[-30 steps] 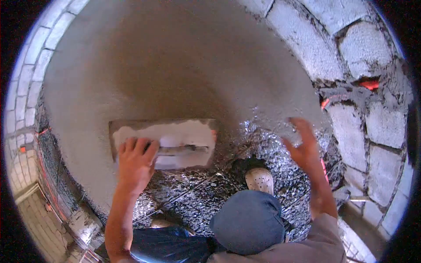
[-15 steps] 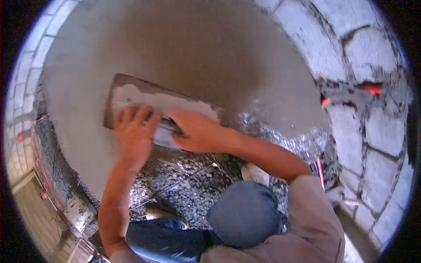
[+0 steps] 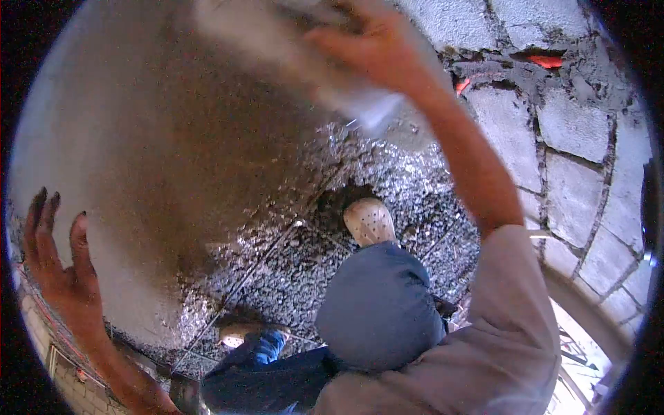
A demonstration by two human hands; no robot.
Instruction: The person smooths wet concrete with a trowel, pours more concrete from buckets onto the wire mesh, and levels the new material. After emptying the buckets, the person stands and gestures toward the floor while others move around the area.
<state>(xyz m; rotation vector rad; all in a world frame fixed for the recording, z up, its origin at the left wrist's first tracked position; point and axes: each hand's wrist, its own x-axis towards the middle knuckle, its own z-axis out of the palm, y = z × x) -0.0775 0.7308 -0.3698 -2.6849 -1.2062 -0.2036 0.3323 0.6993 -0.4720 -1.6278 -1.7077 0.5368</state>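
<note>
My right hand (image 3: 379, 54) is closed round the handle of a finishing trowel (image 3: 277, 50), at the top of the view. The trowel's long flat blade is blurred by motion and overlaps the smooth wet concrete (image 3: 145, 166). My left hand (image 3: 63, 273) is off the trowel at the far left. Its fingers are spread and hold nothing, over the pale edge of the concrete. Between my arms, the smooth grey layer ends in a ragged border against wet gravel (image 3: 297, 270).
Thin bars (image 3: 259, 259) cross the gravel. My bent knee (image 3: 377, 304) and a perforated beige clog (image 3: 369, 220) are in front of me, with another clog (image 3: 235, 336) at lower left. A block wall (image 3: 570, 128) with orange-red pieces (image 3: 546, 62) in its joints rises on the right.
My left hand has let go of the trowel area and swung left, opening. My right hand has carried the trowel up and right. The view has shifted, showing more gravel and both clogs.
</note>
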